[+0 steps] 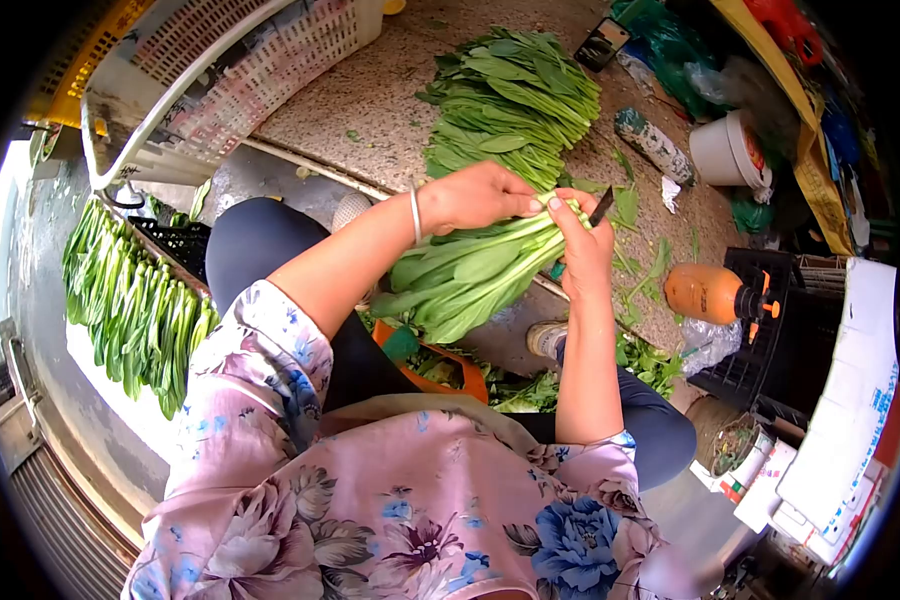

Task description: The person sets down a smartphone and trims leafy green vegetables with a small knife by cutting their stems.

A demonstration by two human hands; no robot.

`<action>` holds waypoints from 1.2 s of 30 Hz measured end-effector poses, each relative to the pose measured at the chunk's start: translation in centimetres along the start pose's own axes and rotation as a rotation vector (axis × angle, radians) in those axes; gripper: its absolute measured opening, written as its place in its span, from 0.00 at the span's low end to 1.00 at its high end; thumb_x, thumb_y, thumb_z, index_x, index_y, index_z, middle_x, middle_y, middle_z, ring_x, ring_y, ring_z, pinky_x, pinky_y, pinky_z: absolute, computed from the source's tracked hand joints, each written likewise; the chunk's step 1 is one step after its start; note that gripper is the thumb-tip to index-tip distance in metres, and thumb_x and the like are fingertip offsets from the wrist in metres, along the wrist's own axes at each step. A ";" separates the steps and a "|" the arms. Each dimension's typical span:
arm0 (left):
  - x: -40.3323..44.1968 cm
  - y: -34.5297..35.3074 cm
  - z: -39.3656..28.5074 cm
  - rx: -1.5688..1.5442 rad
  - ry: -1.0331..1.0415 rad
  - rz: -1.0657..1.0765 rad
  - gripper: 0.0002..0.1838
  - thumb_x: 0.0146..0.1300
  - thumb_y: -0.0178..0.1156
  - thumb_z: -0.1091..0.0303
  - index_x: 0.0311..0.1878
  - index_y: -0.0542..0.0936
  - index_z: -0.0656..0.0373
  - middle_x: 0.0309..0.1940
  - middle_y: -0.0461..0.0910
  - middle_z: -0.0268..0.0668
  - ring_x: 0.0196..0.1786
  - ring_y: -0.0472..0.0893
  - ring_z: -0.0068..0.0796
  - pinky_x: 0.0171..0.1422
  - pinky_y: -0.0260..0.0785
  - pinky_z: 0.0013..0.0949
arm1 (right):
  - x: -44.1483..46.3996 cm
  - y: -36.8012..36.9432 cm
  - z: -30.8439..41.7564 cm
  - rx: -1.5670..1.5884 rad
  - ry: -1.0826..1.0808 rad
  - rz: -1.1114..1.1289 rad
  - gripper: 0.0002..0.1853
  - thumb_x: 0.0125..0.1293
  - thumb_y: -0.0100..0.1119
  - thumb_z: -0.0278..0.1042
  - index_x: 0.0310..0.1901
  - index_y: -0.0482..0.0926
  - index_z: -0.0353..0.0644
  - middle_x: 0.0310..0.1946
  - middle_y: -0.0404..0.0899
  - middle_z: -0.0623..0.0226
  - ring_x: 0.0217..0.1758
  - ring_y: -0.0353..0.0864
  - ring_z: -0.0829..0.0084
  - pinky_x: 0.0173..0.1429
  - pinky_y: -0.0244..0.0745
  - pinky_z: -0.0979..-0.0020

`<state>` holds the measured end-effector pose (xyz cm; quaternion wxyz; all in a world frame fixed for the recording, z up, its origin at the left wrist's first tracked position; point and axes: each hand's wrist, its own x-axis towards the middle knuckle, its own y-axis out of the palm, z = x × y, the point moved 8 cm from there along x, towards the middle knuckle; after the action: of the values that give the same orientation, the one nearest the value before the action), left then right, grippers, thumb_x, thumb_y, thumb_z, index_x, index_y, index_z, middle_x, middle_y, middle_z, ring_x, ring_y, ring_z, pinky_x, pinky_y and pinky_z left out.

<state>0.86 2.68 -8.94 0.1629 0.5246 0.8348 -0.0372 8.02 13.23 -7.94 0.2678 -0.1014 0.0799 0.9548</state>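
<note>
- Bunch of leafy greens (480, 275): one, held up between both my hands at the near edge of the stone slab (390, 90); stems up and to the right, leaves drooping down and to the left.
- Left hand (480, 195): thumb and forefinger pinched together at the stem ends; remaining fingers curled, partly hidden.
- Right hand (585, 240): thumb pressed across the stems, fingers folded behind them; their tips could not be seen.
- Knife (602, 206): one, dark blade jutting past my right hand, seemingly gripped in it; which way the edge faced, I could not tell.
- Handling, as I judged it: stems wanted a firm pinch near their ends, leaves left loose so none bruised.
- Alignment, likewise judged: stem ends were best kept level.
- Caution, likewise judged: the right thumb needed to stay clear of the blade, the left fingertips too.
- Pile of greens (515, 95): on the slab, just beyond my hands, leaves to the left, stems mostly to the right.
- Scraps (653, 280): leafy, scattered near the orange spray bottle (703, 292).
</note>
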 end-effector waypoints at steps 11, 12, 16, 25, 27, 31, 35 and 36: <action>-0.5 1.8 1.3 0.058 -0.023 0.173 0.18 0.66 0.51 0.56 0.39 0.79 0.65 0.29 0.77 0.30 0.33 0.70 0.16 0.39 0.66 0.24 | -0.7 -0.4 -0.8 0.008 -0.006 0.097 0.07 0.55 0.61 0.27 0.35 0.76 0.39 0.29 0.75 0.72 0.31 0.72 0.82 0.36 0.67 0.79; -0.5 1.9 1.4 0.014 -0.056 0.182 0.20 0.64 0.53 0.53 0.42 0.78 0.64 0.33 0.78 0.32 0.35 0.72 0.18 0.41 0.67 0.25 | -0.7 -0.4 -0.7 0.006 -0.006 0.103 0.07 0.55 0.61 0.27 0.35 0.76 0.39 0.29 0.75 0.72 0.31 0.72 0.82 0.36 0.67 0.79; -1.5 2.4 0.6 -0.037 -0.131 0.220 0.28 0.55 0.61 0.49 0.50 0.73 0.63 0.42 0.76 0.39 0.42 0.76 0.24 0.47 0.69 0.25 | -0.5 -0.2 0.2 0.237 0.000 0.133 0.13 0.56 0.58 0.31 0.42 0.71 0.39 0.33 0.73 0.68 0.36 0.74 0.76 0.42 0.70 0.74; -4.6 6.5 1.7 -0.855 -0.336 0.563 0.26 0.54 0.61 0.64 0.54 0.66 0.63 0.49 0.74 0.49 0.45 0.78 0.40 0.49 0.74 0.43 | -0.7 2.4 2.7 0.004 0.003 0.290 0.16 0.53 0.62 0.34 0.42 0.74 0.38 0.33 0.74 0.69 0.35 0.73 0.78 0.41 0.69 0.75; -5.1 6.2 1.0 -0.812 -0.261 0.582 0.24 0.55 0.61 0.65 0.53 0.67 0.64 0.49 0.74 0.49 0.45 0.78 0.39 0.49 0.74 0.42 | -0.7 2.9 3.3 -0.081 -0.014 0.290 0.16 0.53 0.62 0.34 0.43 0.74 0.37 0.35 0.75 0.67 0.37 0.73 0.76 0.43 0.69 0.74; -4.7 5.5 0.6 -0.799 -0.106 0.499 0.20 0.50 0.63 0.71 0.46 0.71 0.67 0.38 0.79 0.44 0.38 0.81 0.36 0.44 0.75 0.38 | -0.5 3.6 4.5 -0.176 -0.093 0.322 0.28 0.56 0.57 0.47 0.54 0.70 0.37 0.43 0.73 0.63 0.44 0.72 0.73 0.48 0.67 0.72; -4.8 1.3 -1.7 -0.785 0.046 0.245 0.19 0.49 0.59 0.76 0.46 0.73 0.67 0.33 0.79 0.42 0.34 0.81 0.35 0.38 0.75 0.39 | 1.0 0.7 6.7 -0.248 -0.103 0.241 0.29 0.64 0.49 0.52 0.59 0.65 0.38 0.46 0.73 0.65 0.31 0.71 0.86 0.15 0.52 0.87; -5.7 -0.1 -2.9 -0.838 0.123 0.182 0.19 0.49 0.59 0.76 0.47 0.72 0.66 0.33 0.79 0.42 0.33 0.81 0.36 0.37 0.75 0.39 | 0.9 -0.3 7.5 -0.331 -0.106 0.249 0.28 0.64 0.49 0.51 0.59 0.65 0.37 0.44 0.74 0.65 0.31 0.72 0.85 0.15 0.53 0.87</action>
<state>2.32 -1.64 -4.42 0.3143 0.4857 0.7364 0.3507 6.32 15.46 -0.91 0.1314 -0.0828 -0.0804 0.9846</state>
